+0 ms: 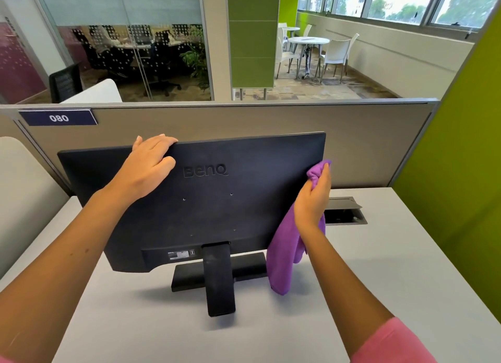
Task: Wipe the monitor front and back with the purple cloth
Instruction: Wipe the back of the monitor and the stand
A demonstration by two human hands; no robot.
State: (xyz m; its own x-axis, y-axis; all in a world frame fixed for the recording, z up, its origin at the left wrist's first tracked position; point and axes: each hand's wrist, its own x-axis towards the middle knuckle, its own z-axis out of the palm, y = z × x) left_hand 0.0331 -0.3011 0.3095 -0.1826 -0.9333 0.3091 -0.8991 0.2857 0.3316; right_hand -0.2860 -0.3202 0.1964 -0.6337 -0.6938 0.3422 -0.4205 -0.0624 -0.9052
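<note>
On the desk [379, 267] the monitor [217, 200] stands on its base with its back panel turned toward the person, in front of a grey partition [244, 121]. The left hand [151, 164] steadies it, fingers curled over the top edge and thumb on the back. The right hand [314, 197] has its grip closed on a bunched part of the cloth [284, 259], held against the panel's right edge, the rest hanging toward the desk. This looks like the back-wiping step, apparently at a stroke's end; next would be a sweep leftward across the panel, with the left hand bracing so the stand doesn't tip. A cable hatch [345, 212] in the desk beside the monitor stands open; its contents cannot be made out.
</note>
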